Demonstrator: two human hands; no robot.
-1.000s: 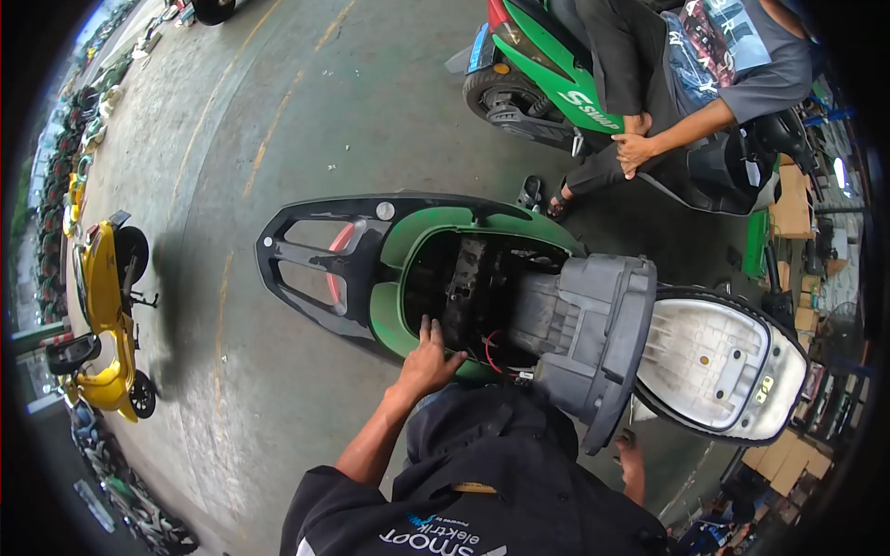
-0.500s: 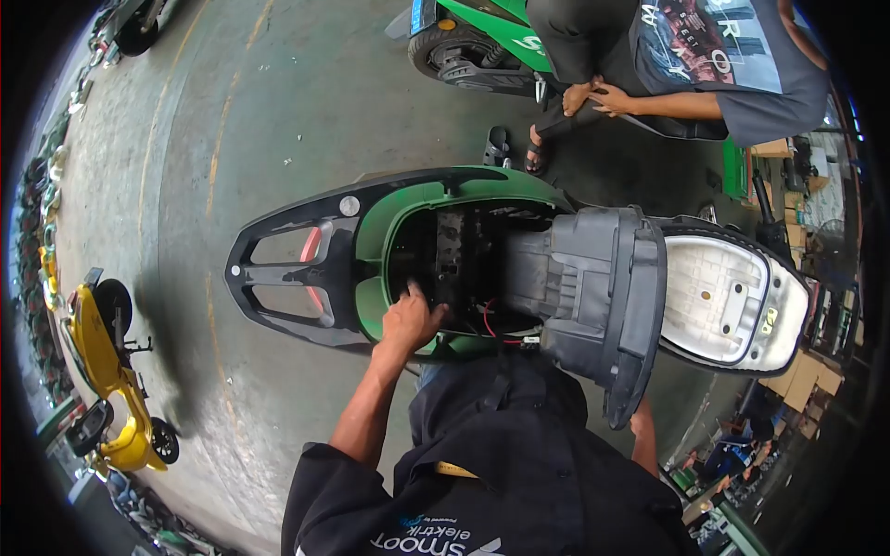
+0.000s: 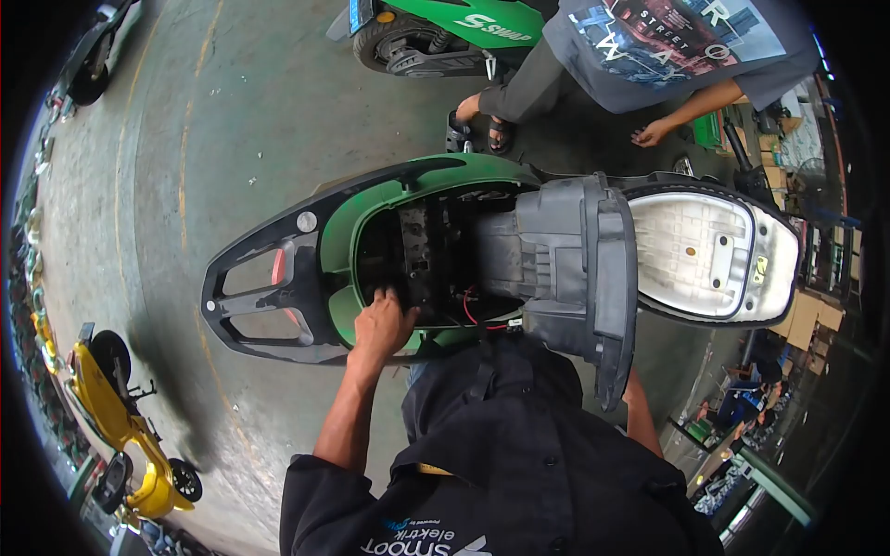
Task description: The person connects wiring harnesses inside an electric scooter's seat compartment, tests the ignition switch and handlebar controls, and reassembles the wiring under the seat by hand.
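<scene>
My left hand [image 3: 382, 324] is over the near rim of the opening in the green and black scooter body [image 3: 339, 243]. Its thumb stands apart from the fingers, which reach into the dark cavity and hold nothing I can see; the fingertips are partly lost in shadow. A grey plastic seat bucket [image 3: 567, 255] is tilted up at the right side of the opening, with the upturned seat [image 3: 691, 252] beyond it. My right forearm [image 3: 642, 413] runs up behind the bucket's edge, which hides the fingers. A red wire [image 3: 470, 306] with a white connector [image 3: 515, 325] lies at the near rim.
Across the scooter, another person [image 3: 649, 65] bends beside a green motorbike [image 3: 464, 28], one hand at a dark sandal [image 3: 458, 132]. A yellow scooter [image 3: 116, 408] stands at lower left. Cardboard boxes [image 3: 805, 310] and parts line the right side.
The view has shifted, so the scooter sits further left. My left index finger, stretched out before, now looks more bent. The other person's hands have parted, one reaching down to the sandal.
</scene>
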